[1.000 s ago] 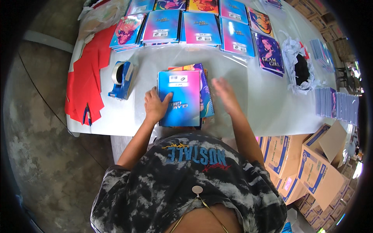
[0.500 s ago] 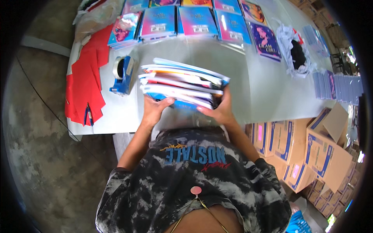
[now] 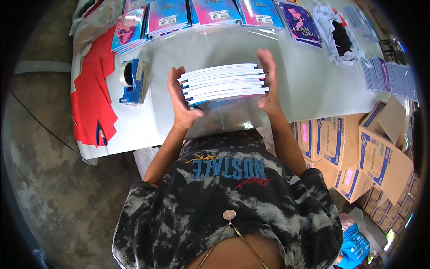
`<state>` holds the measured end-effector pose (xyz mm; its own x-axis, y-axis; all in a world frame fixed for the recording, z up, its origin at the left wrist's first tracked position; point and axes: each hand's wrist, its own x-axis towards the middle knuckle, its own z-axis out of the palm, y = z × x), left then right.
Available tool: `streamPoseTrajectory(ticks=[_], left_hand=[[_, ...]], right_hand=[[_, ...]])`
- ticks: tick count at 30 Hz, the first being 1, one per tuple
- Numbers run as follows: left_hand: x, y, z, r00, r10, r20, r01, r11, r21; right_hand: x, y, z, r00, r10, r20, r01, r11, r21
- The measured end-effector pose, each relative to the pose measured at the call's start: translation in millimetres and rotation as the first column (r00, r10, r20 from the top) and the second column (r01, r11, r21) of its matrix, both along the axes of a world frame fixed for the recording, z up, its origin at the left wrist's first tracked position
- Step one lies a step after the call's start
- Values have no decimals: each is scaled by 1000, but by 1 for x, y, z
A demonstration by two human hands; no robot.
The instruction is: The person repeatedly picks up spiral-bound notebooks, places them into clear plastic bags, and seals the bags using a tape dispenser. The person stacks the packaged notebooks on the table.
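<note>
Stack of spiral notebooks (image 3: 226, 84) at centre of frame, just above the wearer's shirt (image 3: 228, 179), stood on edge over the worktop (image 3: 309, 85), white page edges facing up; can't tell if its bottom rests on the surface. Left hand (image 3: 181, 107) at the stack's left end, grip spread, thumb near the lower-left corner. Right hand (image 3: 271, 94) at the right end, grip spread too, fingers pointing up, blurred; neither pinches anything, palm pressure can't be told. Risk: with both hands this open, the outer notebooks could slide or topple, most likely if the palms push unevenly; edges are slightly stepped, so a spiral might snag a neighbour. Versus half a second ago: stack was ragged and slanted with coloured covers showing, both hands clasping its lower side; now the edges line up better and the fingers have opened. Blue tape dispenser (image 3: 133, 89) at left, apart from the stack.
</note>
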<state>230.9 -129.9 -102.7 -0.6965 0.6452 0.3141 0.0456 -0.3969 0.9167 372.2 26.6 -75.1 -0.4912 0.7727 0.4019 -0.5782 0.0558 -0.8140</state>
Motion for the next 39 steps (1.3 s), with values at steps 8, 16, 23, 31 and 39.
streamPoseTrajectory(ticks=[8,16,23,31,39], left_hand=[[1,-15,-48,993,27,-118,-46,986,-158],[-15,-24,-112,827,-353,-438,18,795,-606],[-33,10,12,993,-114,30,88,544,-834],[-56,27,7,984,-179,-23,-26,-16,-1000],[-69,-21,-86,352,69,-934,-934,-47,-355]], right_hand=[[-4,-14,-38,965,-93,245,77,994,74],[21,1,-150,802,-24,596,-255,889,379],[-23,5,-14,479,13,878,-42,999,8],[-37,34,-48,30,-45,999,-219,975,50],[38,67,-127,-228,-865,446,-63,470,880]])
